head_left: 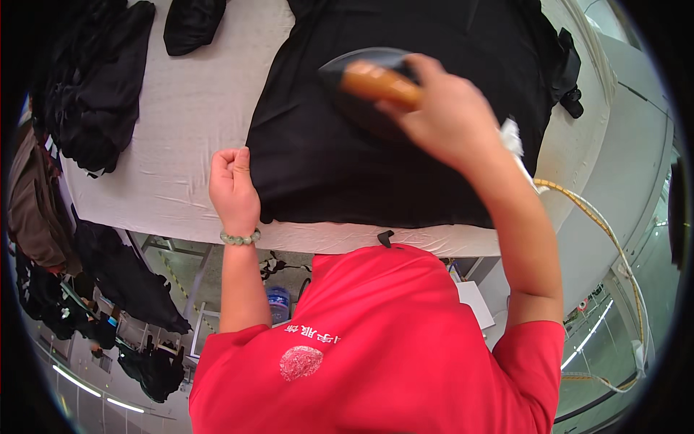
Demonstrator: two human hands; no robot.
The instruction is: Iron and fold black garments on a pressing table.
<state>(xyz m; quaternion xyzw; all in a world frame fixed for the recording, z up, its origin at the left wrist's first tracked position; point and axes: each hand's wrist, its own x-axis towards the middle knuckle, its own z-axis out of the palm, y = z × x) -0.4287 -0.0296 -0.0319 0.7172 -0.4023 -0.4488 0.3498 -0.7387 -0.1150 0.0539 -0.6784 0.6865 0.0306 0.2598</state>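
Note:
A black garment point(405, 181) lies spread on the white-covered ironing table point(195, 123). My right hand point(452, 116) is closed round the orange-brown handle of a dark iron point(372, 81), which is over the upper middle of the garment. The iron is slightly blurred, and whether its sole touches the cloth I cannot tell. At the garment's left edge, my left hand point(233, 181) is closed in a pinch on the cloth. A bracelet of pale green beads point(240, 237) circles that wrist.
Dark garments point(94, 87) are heaped on the table's left, with another black piece point(194, 25) at the top. A small black item point(570, 101) sits near the right edge. A yellow-wrapped hose point(585, 206) loops down at right. More clothes point(126, 271) hang at left.

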